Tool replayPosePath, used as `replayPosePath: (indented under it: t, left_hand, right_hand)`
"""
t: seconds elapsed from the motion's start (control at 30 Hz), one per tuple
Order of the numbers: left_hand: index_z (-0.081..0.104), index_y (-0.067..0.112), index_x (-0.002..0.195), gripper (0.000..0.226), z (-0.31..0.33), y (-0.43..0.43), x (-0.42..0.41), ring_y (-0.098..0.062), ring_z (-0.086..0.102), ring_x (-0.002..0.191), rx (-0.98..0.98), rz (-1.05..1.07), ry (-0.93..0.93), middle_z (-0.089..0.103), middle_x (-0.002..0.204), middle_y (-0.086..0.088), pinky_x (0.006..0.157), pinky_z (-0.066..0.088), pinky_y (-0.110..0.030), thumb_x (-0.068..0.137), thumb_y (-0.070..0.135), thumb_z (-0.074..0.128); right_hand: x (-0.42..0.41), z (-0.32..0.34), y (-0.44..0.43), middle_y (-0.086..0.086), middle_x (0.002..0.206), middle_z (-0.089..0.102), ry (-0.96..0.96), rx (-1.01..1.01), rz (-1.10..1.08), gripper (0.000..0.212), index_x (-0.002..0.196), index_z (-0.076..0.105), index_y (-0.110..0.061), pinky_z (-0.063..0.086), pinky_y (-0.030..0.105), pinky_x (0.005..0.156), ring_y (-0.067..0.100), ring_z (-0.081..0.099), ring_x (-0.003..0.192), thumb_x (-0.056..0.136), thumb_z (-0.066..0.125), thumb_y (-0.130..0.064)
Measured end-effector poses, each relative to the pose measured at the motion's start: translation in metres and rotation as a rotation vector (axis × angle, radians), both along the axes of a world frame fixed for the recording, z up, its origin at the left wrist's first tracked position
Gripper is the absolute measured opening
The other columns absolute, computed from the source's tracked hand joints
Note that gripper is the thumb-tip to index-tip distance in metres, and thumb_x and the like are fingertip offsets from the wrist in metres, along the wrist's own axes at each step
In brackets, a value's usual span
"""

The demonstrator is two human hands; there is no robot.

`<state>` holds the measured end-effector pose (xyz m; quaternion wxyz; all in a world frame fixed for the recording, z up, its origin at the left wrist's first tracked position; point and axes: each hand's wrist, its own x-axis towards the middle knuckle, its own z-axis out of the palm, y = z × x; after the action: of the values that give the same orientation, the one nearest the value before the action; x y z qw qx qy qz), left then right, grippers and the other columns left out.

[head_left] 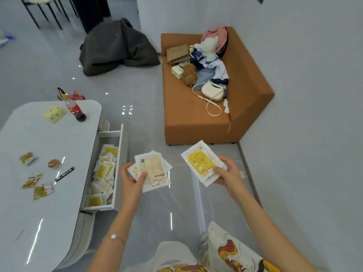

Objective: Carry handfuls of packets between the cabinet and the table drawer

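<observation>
Item in hand: flat sachets with yellow print, held in two lots above the floor, at about 3 o'clock from the open drawer (pixel 107 169).
Left lot: a fanned stack of sachets (pixel 152 170), printed backs up, in the left hand (pixel 133 178).
Right lot: a yellow-faced sachet (pixel 200 161) lying on top of at least one more, in the right hand (pixel 227 173).
Left fingers: curled under the stack, thumb (pixel 143 176) pressed on top; a pinching hold, not spread.
Right fingers: curled beneath the pack, thumb (pixel 218 169) laid across its near corner; likewise a pinch.
Drawer contents: many like sachets, loosely heaped, a few standing on edge.
Progress, judged: some sachets are out of the drawer and in the hands; the greater part lies in the drawer, so the handling looks to be at an early or middle stage. Whether sachets are coming out or going in cannot be told.
Table (pixel 39 213): at 9 o'clock from the hands, bearing small snack packets (pixel 37 185), a cola bottle (pixel 75 109) and a yellow pack (pixel 54 112).
Beyond: a brown sofa (pixel 196 118) at 12 o'clock, piled with clothes and a white bag (pixel 213 92).
</observation>
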<state>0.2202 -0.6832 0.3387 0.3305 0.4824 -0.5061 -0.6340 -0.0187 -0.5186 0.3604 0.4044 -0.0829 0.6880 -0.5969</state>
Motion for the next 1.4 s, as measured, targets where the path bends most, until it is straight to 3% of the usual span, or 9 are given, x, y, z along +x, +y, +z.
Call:
replayPosePath:
  t: [0.37,0.53,0.67,0.8,0.93,1.07,1.2,1.3,1.4]
  left_hand:
    - [0.037,0.029,0.125,0.052,-0.032,-0.092,-0.034,-0.024,0.069,0.097,0.102,0.333,0.055,0.062,0.119,-0.011,0.070,0.060,-0.032,0.088,0.005,0.064]
    - [0.037,0.027,0.126,0.050,-0.035,-0.125,-0.059,-0.020,0.071,0.089,0.127,0.512,0.081,0.066,0.109,-0.003,0.065,0.059,-0.029,0.090,0.004,0.063]
    - [0.039,0.029,0.122,0.047,-0.038,-0.144,-0.069,-0.022,0.071,0.089,0.153,0.685,0.099,0.067,0.107,-0.003,0.067,0.060,-0.034,0.090,0.004,0.062]
    - [0.040,0.028,0.122,0.047,-0.038,-0.160,-0.070,-0.018,0.071,0.086,0.149,0.806,0.066,0.066,0.107,0.002,0.068,0.060,-0.036,0.089,0.005,0.064]
    - [0.041,0.025,0.123,0.045,-0.049,-0.174,-0.055,-0.018,0.071,0.088,0.128,0.898,0.028,0.063,0.114,-0.003,0.068,0.061,-0.037,0.089,0.005,0.064]
    - [0.039,0.021,0.125,0.045,-0.072,-0.195,-0.034,-0.022,0.071,0.090,0.163,0.990,0.035,0.063,0.116,-0.010,0.068,0.060,-0.034,0.090,0.004,0.062]
    - [0.038,0.019,0.125,0.044,-0.101,-0.224,-0.005,-0.022,0.069,0.091,0.225,1.085,0.029,0.063,0.112,-0.010,0.064,0.060,-0.028,0.091,0.002,0.060]
    - [0.037,0.020,0.124,0.043,-0.123,-0.242,0.013,-0.024,0.068,0.093,0.283,1.112,0.017,0.061,0.116,-0.012,0.064,0.060,-0.032,0.091,0.003,0.059]
    - [0.037,0.021,0.124,0.043,-0.153,-0.269,0.035,-0.028,0.068,0.094,0.355,1.151,0.016,0.061,0.119,-0.015,0.070,0.060,-0.040,0.091,0.005,0.060]
  right_hand:
    - [-0.059,-0.014,-0.179,0.009,0.107,0.070,0.029,-0.011,0.378,0.032,0.118,0.055,-0.013,0.059,0.034,0.064,0.023,0.072,0.086,0.089,0.061,-0.001]
    - [-0.088,-0.015,-0.262,0.007,0.108,0.070,0.063,-0.035,0.521,0.031,0.116,0.057,-0.015,0.058,0.036,0.068,0.026,0.071,0.092,0.088,0.062,-0.002]
    - [-0.105,-0.015,-0.322,0.007,0.107,0.070,0.058,-0.032,0.610,0.029,0.109,0.059,-0.022,0.059,0.041,0.074,0.028,0.070,0.093,0.088,0.062,-0.003]
    - [-0.107,-0.022,-0.379,0.011,0.110,0.069,0.044,-0.019,0.717,0.030,0.115,0.058,-0.018,0.058,0.047,0.079,0.031,0.070,0.095,0.088,0.062,-0.004]
    - [-0.088,-0.037,-0.433,0.012,0.111,0.067,0.038,-0.010,0.767,0.035,0.118,0.055,-0.013,0.059,0.038,0.070,0.026,0.070,0.091,0.086,0.064,-0.002]
    - [-0.057,-0.056,-0.484,0.005,0.101,0.067,0.031,0.014,0.793,0.030,0.103,0.059,-0.024,0.057,0.026,0.057,0.018,0.071,0.080,0.087,0.063,0.001]
    - [-0.024,-0.085,-0.531,0.010,0.111,0.064,0.026,0.085,0.846,0.036,0.120,0.054,-0.014,0.056,0.026,0.063,0.022,0.067,0.090,0.088,0.061,0.001]
    - [-0.008,-0.103,-0.551,0.011,0.113,0.062,0.065,0.157,0.865,0.038,0.124,0.051,-0.012,0.053,0.025,0.064,0.023,0.064,0.092,0.089,0.058,0.001]
    - [0.008,-0.129,-0.578,0.015,0.111,0.061,0.097,0.209,0.890,0.036,0.122,0.051,-0.009,0.051,0.017,0.055,0.022,0.062,0.088,0.088,0.058,0.001]
